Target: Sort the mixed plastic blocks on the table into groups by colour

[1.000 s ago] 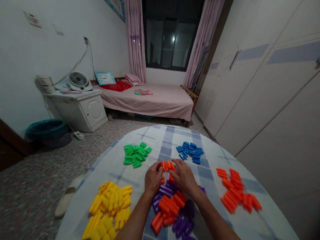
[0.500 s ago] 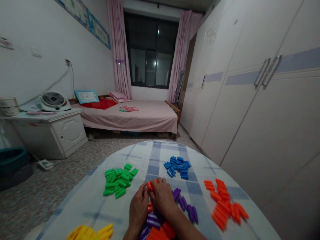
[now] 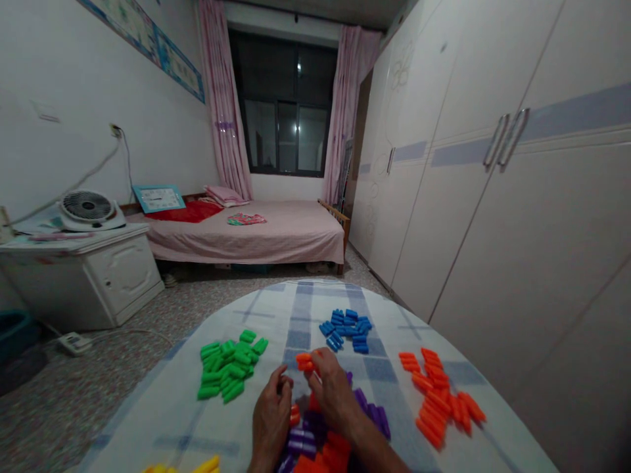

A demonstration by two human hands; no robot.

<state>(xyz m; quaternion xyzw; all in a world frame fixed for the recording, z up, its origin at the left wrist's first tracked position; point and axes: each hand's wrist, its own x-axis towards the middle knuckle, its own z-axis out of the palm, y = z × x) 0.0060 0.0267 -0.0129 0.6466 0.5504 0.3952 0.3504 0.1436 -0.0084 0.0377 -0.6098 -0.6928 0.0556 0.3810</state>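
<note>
My right hand [image 3: 335,394] pinches an orange plastic block [image 3: 304,361], a small piece shaped like joined rounded tubes, above the table's middle. To its left, my left hand [image 3: 271,414] is loosely curled with thumb and fingers apart and nothing visible in it. Between and below the hands lies a mixed heap of purple blocks [image 3: 302,442] and orange blocks [image 3: 323,460], partly hidden by my right forearm. One more orange block [image 3: 294,415] lies against my left hand's inner side. Other purple blocks [image 3: 378,420] lie right of my right wrist.
Around the hands on the checked tablecloth [image 3: 192,420] are a green block pile [image 3: 229,369], a blue pile [image 3: 345,330], an orange pile [image 3: 436,401] and some yellow blocks [image 3: 207,465]. Beyond stand a bed [image 3: 256,243], a white cabinet [image 3: 123,276] and a tall wardrobe [image 3: 493,243].
The hands, together at the orange block before, have come apart. My left hand has drawn back to the left; my right hand keeps the block. The view has shifted slightly.
</note>
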